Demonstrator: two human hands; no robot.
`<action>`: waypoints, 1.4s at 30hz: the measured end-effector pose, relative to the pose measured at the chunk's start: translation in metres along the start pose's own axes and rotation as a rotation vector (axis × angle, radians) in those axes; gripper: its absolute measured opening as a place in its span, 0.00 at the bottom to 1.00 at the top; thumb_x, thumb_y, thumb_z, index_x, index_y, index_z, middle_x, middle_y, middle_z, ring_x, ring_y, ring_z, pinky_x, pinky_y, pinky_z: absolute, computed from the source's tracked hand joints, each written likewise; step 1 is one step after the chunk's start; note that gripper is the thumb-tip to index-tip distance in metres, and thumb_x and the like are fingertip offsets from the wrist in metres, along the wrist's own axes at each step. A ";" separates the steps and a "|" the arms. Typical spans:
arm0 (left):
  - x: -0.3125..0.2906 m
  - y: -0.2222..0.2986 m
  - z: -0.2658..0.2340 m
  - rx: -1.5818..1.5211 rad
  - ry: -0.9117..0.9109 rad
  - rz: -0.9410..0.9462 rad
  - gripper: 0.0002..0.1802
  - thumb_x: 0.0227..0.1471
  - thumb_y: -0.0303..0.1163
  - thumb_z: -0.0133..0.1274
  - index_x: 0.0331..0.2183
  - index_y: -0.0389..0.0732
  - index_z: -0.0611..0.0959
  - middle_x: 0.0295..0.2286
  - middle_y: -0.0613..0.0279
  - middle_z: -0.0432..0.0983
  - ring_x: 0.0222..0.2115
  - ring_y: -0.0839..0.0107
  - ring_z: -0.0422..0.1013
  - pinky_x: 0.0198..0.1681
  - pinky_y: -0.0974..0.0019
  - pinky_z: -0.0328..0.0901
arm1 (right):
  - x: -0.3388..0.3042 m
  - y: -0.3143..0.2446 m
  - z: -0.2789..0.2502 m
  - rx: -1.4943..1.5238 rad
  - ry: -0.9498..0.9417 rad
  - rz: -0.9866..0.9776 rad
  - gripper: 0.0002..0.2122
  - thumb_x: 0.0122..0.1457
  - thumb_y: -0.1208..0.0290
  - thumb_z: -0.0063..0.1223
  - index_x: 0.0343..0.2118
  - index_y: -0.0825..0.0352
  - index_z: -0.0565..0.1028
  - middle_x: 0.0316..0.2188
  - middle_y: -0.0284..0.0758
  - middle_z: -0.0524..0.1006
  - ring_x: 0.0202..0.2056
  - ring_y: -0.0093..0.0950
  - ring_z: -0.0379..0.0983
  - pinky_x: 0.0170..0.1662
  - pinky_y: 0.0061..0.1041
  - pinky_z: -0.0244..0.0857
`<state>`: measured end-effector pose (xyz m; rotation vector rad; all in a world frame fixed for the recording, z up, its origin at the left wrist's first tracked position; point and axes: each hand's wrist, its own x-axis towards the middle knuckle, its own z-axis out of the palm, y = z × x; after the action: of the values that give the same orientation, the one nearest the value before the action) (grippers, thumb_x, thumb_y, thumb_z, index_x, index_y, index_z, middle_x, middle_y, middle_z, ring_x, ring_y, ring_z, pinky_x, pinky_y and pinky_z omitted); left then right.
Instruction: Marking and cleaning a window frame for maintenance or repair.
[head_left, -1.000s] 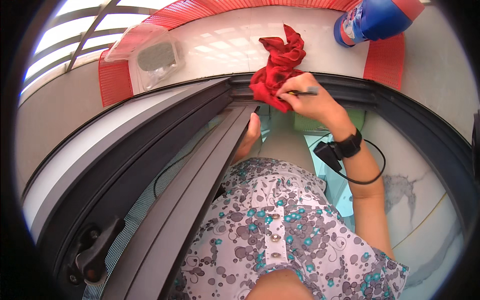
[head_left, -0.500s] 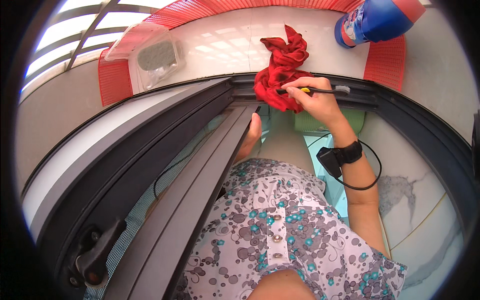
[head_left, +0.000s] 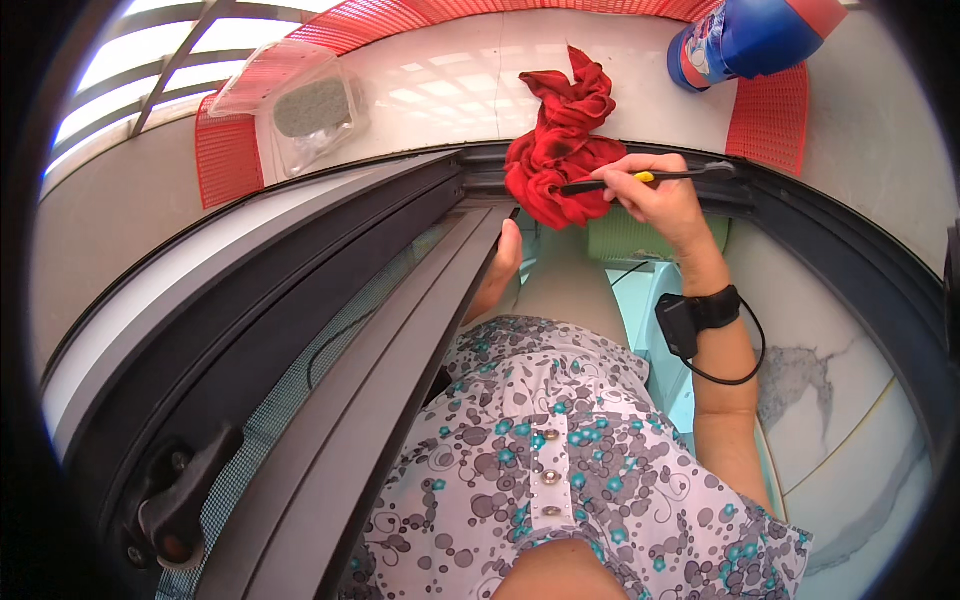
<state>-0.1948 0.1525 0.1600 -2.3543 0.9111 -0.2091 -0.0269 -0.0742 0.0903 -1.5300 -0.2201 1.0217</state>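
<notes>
My right hand [head_left: 656, 200] is closed round a slim brush [head_left: 590, 186] with a black handle and a yellow patch. Its small greyish bristle end points right, over the dark window track, while the handle's other end lies over a red cloth [head_left: 560, 125]. That crumpled cloth lies across the track and up onto the pale sill. My left hand [head_left: 498, 268] grips the edge of the dark grey window sash [head_left: 370, 390]; its thumb shows, and the other fingers are hidden behind the sash.
A clear plastic box [head_left: 335, 135] holding a grey-green scrub pad [head_left: 312, 107] stands on the sill's left. At right is a blue bottle [head_left: 750, 45] with a red cap. Red mesh [head_left: 768, 125] borders the sill. A black handle [head_left: 185, 500] juts from the window frame.
My right hand and the brush have shifted right along the track, away from the cloth. The left hand stays on the sash.
</notes>
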 end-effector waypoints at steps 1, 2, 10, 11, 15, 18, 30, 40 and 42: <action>0.000 -0.001 0.000 -0.013 -0.015 0.019 0.17 0.47 0.32 0.49 0.42 0.45 0.81 0.44 0.68 0.72 0.44 0.70 0.70 0.47 0.64 0.67 | 0.002 0.003 0.005 -0.007 -0.008 0.006 0.07 0.56 0.72 0.59 0.34 0.71 0.81 0.20 0.30 0.77 0.18 0.11 0.64 0.18 0.12 0.53; -0.001 0.006 0.001 -0.010 -0.021 0.017 0.17 0.47 0.32 0.49 0.42 0.45 0.81 0.44 0.68 0.72 0.44 0.70 0.70 0.47 0.64 0.67 | 0.005 0.007 0.015 -0.005 -0.014 0.003 0.07 0.56 0.72 0.59 0.34 0.71 0.81 0.20 0.30 0.77 0.18 0.11 0.64 0.18 0.12 0.53; -0.004 0.020 0.007 -0.038 -0.005 -0.141 0.17 0.48 0.32 0.48 0.42 0.47 0.81 0.45 0.68 0.72 0.44 0.71 0.70 0.47 0.65 0.67 | 0.012 0.025 0.013 0.663 -0.027 0.190 0.11 0.59 0.72 0.56 0.39 0.75 0.79 0.24 0.35 0.77 0.21 0.13 0.66 0.19 0.11 0.53; -0.004 0.019 0.006 -0.037 -0.005 -0.142 0.17 0.48 0.32 0.48 0.42 0.47 0.81 0.45 0.68 0.72 0.44 0.71 0.70 0.47 0.65 0.67 | 0.011 0.025 0.011 0.702 -0.053 0.213 0.12 0.60 0.72 0.55 0.41 0.76 0.78 0.24 0.35 0.77 0.22 0.13 0.66 0.19 0.11 0.53; -0.004 0.015 0.005 -0.040 -0.017 -0.101 0.17 0.48 0.32 0.48 0.42 0.46 0.80 0.45 0.68 0.72 0.44 0.70 0.70 0.47 0.66 0.67 | 0.005 0.021 0.007 0.882 -0.122 0.203 0.13 0.61 0.72 0.53 0.43 0.78 0.76 0.27 0.38 0.76 0.24 0.14 0.64 0.20 0.10 0.53; -0.005 0.019 0.008 -0.049 -0.007 -0.121 0.17 0.48 0.32 0.48 0.42 0.46 0.80 0.44 0.68 0.71 0.44 0.70 0.70 0.47 0.67 0.67 | 0.001 0.024 0.004 1.012 -0.143 0.148 0.13 0.62 0.73 0.52 0.44 0.79 0.74 0.30 0.40 0.76 0.24 0.14 0.63 0.20 0.10 0.54; 0.004 0.021 0.008 -0.484 0.144 -0.420 0.18 0.47 0.33 0.63 0.41 0.47 0.79 0.33 0.60 0.76 0.33 0.62 0.74 0.38 0.62 0.68 | -0.008 -0.024 0.013 0.431 0.008 -0.076 0.09 0.60 0.75 0.51 0.37 0.76 0.79 0.22 0.33 0.76 0.22 0.13 0.64 0.20 0.11 0.52; -0.002 0.032 0.017 -0.059 0.095 -0.196 0.13 0.49 0.29 0.52 0.39 0.46 0.81 0.40 0.72 0.75 0.33 0.74 0.75 0.35 0.72 0.73 | 0.073 0.026 0.073 -0.364 -0.282 -0.434 0.06 0.52 0.74 0.59 0.32 0.69 0.81 0.27 0.38 0.80 0.29 0.28 0.76 0.34 0.24 0.67; -0.003 0.040 0.015 -0.124 0.085 -0.296 0.13 0.51 0.33 0.52 0.41 0.47 0.81 0.41 0.72 0.73 0.36 0.70 0.74 0.39 0.66 0.71 | 0.072 0.023 0.083 -0.398 -0.301 -0.517 0.05 0.52 0.74 0.59 0.32 0.68 0.81 0.27 0.39 0.80 0.30 0.28 0.76 0.34 0.24 0.68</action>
<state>-0.2144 0.1379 0.1249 -2.6077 0.6245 -0.3832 -0.0512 0.0260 0.0457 -1.5420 -1.0261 0.8100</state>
